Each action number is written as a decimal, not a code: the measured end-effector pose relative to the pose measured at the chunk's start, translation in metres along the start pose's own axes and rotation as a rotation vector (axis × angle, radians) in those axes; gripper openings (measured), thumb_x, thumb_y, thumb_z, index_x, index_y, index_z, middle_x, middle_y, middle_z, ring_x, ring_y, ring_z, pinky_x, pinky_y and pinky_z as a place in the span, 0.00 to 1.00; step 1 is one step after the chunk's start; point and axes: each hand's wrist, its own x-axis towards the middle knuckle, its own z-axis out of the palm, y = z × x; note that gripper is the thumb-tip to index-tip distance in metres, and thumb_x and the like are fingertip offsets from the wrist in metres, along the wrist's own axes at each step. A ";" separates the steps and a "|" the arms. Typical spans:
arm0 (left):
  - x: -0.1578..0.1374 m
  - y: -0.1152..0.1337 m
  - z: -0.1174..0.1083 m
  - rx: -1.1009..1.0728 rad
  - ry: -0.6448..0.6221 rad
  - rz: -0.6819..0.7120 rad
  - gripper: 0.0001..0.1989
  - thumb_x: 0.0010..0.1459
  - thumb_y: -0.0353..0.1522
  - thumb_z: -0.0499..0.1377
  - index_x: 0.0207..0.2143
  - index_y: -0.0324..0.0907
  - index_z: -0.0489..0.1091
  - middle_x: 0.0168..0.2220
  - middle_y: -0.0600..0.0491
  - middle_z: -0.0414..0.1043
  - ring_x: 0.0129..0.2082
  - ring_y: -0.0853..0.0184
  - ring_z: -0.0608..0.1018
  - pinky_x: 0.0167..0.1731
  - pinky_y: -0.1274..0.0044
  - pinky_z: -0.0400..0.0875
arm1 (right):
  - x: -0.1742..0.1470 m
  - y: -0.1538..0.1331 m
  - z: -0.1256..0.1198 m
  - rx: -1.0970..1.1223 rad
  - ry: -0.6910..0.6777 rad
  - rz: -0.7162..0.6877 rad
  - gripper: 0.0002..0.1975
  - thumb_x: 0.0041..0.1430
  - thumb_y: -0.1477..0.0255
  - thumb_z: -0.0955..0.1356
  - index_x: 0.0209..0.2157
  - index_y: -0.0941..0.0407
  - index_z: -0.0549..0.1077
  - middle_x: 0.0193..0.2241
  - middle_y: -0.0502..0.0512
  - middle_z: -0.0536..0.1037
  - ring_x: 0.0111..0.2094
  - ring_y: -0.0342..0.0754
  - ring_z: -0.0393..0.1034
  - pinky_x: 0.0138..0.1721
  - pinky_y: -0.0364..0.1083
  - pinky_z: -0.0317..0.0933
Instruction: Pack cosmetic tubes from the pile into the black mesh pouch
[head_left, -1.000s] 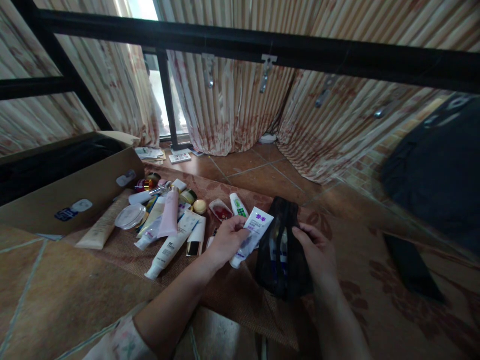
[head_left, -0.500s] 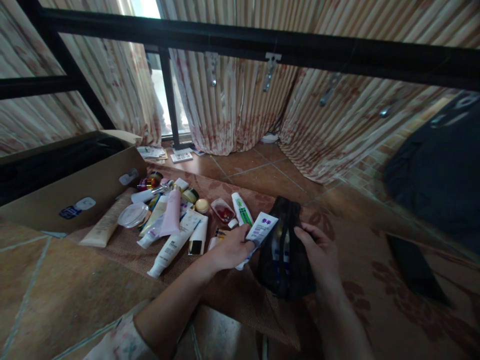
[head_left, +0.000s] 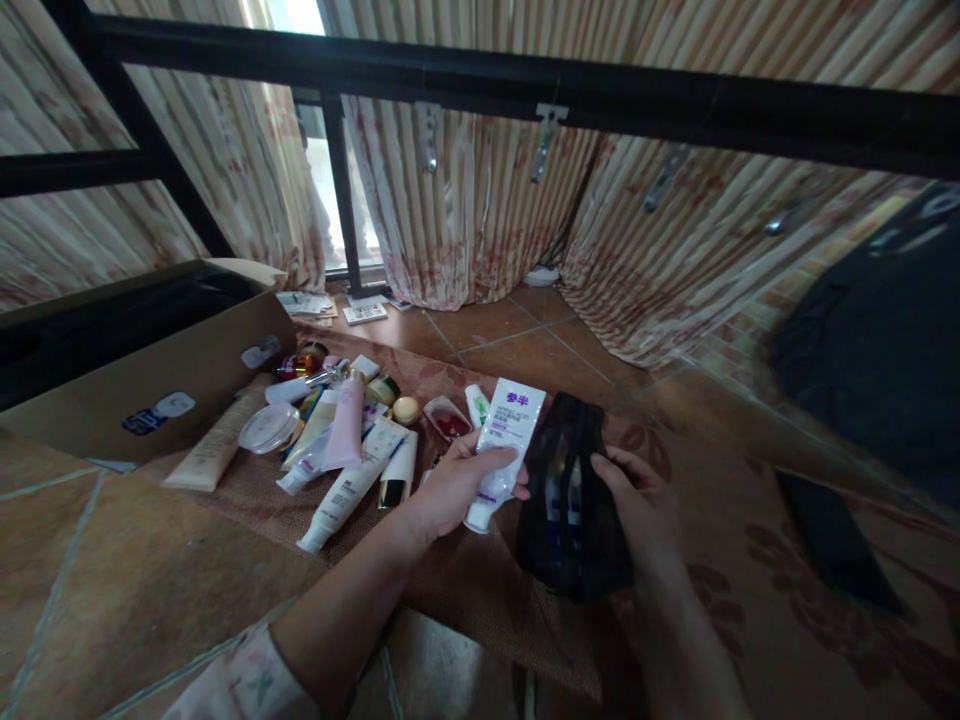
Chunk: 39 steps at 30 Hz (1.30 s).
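Observation:
My left hand (head_left: pixel 457 487) is closed around a white toothpaste tube (head_left: pixel 512 418) with purple lettering, cap end down and printed face toward me. Just right of the tube lies a black mesh zip pouch (head_left: pixel 536 540), its top parted. Inside the pouch, white and blue items (head_left: pixel 562 500) show partly. My right hand (head_left: pixel 637 485) grips the pouch's right edge between thumb and fingers. Behind the held tube, a white and green tube (head_left: pixel 478 402) is partly covered. A clear container with red contents (head_left: pixel 448 418) lies beside it.
Left of my hands is a pile of cosmetics: a pink tube (head_left: pixel 345 425), a white tube (head_left: pixel 352 485), a beige tube (head_left: pixel 217 440), a round clear case (head_left: pixel 268 428). A cardboard box (head_left: pixel 217 375) stands at far left. A dark phone-like slab (head_left: pixel 836 540) lies right; a black rail (head_left: pixel 480 75) crosses above.
My left hand has turned the toothpaste tube more upright, its printed face now fuller in view and covering more of the green and white tube. My right hand stays on the pouch.

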 end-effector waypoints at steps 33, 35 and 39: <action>0.005 -0.001 -0.005 -0.038 0.001 0.028 0.15 0.50 0.36 0.57 0.35 0.33 0.72 0.24 0.48 0.73 0.22 0.66 0.74 0.26 0.75 0.68 | 0.002 0.005 0.000 0.052 -0.014 0.026 0.18 0.41 0.61 0.74 0.34 0.56 0.78 0.23 0.51 0.80 0.22 0.48 0.73 0.23 0.44 0.66; 0.006 -0.001 -0.006 -0.025 -0.012 0.028 0.16 0.49 0.36 0.56 0.35 0.33 0.71 0.24 0.47 0.74 0.22 0.65 0.75 0.27 0.74 0.68 | 0.002 0.005 0.000 0.054 -0.023 0.021 0.17 0.42 0.61 0.74 0.34 0.56 0.78 0.23 0.51 0.80 0.22 0.48 0.73 0.23 0.44 0.66; 0.006 -0.002 -0.006 -0.032 -0.001 0.026 0.15 0.47 0.37 0.55 0.33 0.33 0.71 0.24 0.47 0.73 0.21 0.65 0.74 0.26 0.74 0.68 | -0.001 0.001 0.002 0.026 0.012 0.011 0.16 0.41 0.62 0.74 0.32 0.56 0.78 0.23 0.51 0.80 0.22 0.48 0.73 0.23 0.43 0.66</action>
